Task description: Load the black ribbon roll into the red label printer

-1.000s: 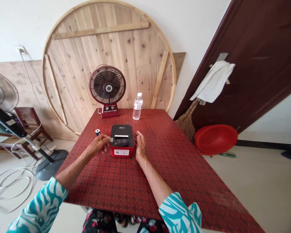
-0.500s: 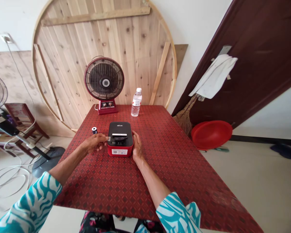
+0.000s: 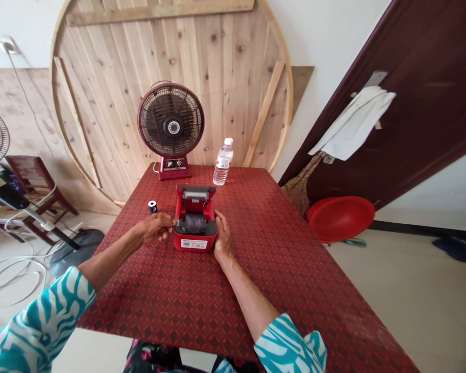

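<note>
A red and black receipt printer [image 3: 194, 243] sits on the table with its lid [image 3: 196, 189] raised. Inside it lies a dark roll [image 3: 195, 224]. At the printer's left side, my left hand [image 3: 157, 228] has its fingers bent, with the fingertips on a small grey latch by the upper edge. My right hand [image 3: 222, 237] is cupped round the right side, holding the printer; part of its fingers is hidden behind the body. A small dark paper roll [image 3: 153, 208] with a white end stands upright beyond my left hand.
A red table fan [image 3: 171, 127] and a water bottle [image 3: 222, 163] stand at the table's far end. The table [image 3: 256, 259] has a red patterned cover. To the right are a red basin [image 3: 339, 217] and a broom [image 3: 298, 191]; a standing fan [image 3: 62, 238] is at left.
The printer's lid has swung up and back, exposing the dark roll inside. Both hands have stayed at the printer's sides. The whole view has shifted slightly.
</note>
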Tool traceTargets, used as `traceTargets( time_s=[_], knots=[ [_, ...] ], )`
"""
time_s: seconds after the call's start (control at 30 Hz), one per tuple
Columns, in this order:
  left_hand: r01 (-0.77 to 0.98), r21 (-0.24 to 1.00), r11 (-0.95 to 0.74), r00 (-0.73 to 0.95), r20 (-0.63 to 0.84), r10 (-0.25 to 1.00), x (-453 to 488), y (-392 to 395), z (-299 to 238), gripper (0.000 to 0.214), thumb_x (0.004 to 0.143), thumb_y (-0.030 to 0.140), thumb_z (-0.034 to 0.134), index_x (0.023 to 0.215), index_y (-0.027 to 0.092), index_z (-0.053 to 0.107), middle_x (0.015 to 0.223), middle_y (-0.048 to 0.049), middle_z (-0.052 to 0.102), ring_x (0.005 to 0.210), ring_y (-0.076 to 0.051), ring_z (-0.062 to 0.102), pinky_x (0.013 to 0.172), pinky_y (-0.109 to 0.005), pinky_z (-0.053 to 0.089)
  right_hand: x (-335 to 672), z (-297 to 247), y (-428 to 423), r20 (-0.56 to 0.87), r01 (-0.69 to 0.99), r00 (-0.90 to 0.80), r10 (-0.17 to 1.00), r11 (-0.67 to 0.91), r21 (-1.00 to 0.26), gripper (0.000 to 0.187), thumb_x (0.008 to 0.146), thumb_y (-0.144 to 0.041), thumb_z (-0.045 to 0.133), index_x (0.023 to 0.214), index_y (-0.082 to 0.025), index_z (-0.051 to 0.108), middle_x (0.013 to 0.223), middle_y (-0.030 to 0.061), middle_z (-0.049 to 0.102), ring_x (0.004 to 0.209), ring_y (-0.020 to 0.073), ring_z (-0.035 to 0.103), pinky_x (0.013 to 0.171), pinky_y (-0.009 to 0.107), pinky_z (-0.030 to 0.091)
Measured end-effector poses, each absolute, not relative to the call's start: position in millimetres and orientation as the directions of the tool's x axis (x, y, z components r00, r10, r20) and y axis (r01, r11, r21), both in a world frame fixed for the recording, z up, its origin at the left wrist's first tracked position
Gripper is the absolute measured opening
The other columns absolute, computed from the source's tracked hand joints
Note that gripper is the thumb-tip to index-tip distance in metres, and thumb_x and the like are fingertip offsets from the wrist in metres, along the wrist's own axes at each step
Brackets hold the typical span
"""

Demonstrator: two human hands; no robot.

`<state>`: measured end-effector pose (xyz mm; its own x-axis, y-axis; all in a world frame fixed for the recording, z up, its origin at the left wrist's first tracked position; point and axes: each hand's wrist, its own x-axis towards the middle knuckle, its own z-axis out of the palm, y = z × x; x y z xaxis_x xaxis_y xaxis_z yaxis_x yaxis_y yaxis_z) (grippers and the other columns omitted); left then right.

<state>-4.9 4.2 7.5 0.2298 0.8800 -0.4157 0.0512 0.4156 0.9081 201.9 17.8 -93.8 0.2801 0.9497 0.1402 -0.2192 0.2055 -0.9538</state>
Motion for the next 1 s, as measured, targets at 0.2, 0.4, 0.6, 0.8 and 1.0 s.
traceTargets(
  time_s=[0.2,0.4,0.6,0.8,1.0],
  knots=[
    [0.097,0.914,0.393,0.207,-0.405,0.891,-1.2,2.8,9.2,0.033,0.062,0.032,0.074,0.064,0.018,0.045,0.047,0.0067,0.054,0.029,-0.005,0.044,0.029,-0.014,0.029,203.8,-94.0,16.6,0.131,-0.254,0.271,0.954,0.202,-0.946,0.05,0.081,-0.057,0.052,0.117,-0.024,0.062,0.124,0.0058,0.065,0.115,0.0235,0.056,0.101,0.04,0.039],
    [0.247,0.931,0.27,0.236,-0.328,0.915,-9.6,2.8,17.8,0.037,0.063,0.045,0.073,0.066,0.018,0.048,0.046,0.0075,0.052,0.031,-0.005,0.041,0.031,-0.016,0.026,204.5,-89.9,14.0,0.142,-0.239,0.277,0.95,0.211,-0.948,0.051,0.081,-0.058,0.052,0.116,-0.023,0.062,0.122,0.0066,0.065,0.114,0.0247,0.057,0.1,0.041,0.04],
    [0.592,0.778,-0.212,0.196,0.116,0.974,-2.0,23.2,37.9,0.023,0.078,0.04,0.058,0.079,0.018,0.064,0.054,0.0036,0.058,0.046,-0.01,0.052,0.045,-0.02,0.038,202.8,-90.9,17.4,0.144,-0.284,0.264,0.954,0.22,-0.933,0.048,0.08,-0.056,0.054,0.114,-0.023,0.063,0.12,0.0062,0.066,0.112,0.0243,0.058,0.098,0.04,0.042],
    [0.91,0.253,-0.328,0.307,0.116,0.944,23.5,31.0,54.4,0.023,0.085,0.027,0.051,0.091,0.022,0.073,0.084,-0.0046,0.074,0.081,-0.021,0.068,0.071,-0.026,0.048,202.3,-92.0,21.0,0.174,-0.29,0.257,0.951,0.248,-0.924,0.041,0.081,-0.051,0.053,0.111,-0.024,0.065,0.118,0.0045,0.067,0.112,0.023,0.058,0.1,0.039,0.041],
    [0.897,0.073,-0.436,0.439,-0.029,0.898,39.8,49.6,53.1,0.036,0.091,0.022,0.041,0.114,0.022,0.069,0.114,-0.0066,0.071,0.104,-0.023,0.065,0.088,-0.029,0.047,202.3,-91.7,23.3,0.196,-0.261,0.26,0.945,0.265,-0.928,0.037,0.084,-0.047,0.051,0.11,-0.025,0.065,0.118,0.0042,0.066,0.114,0.022,0.056,0.103,0.039,0.038]
  ],
)
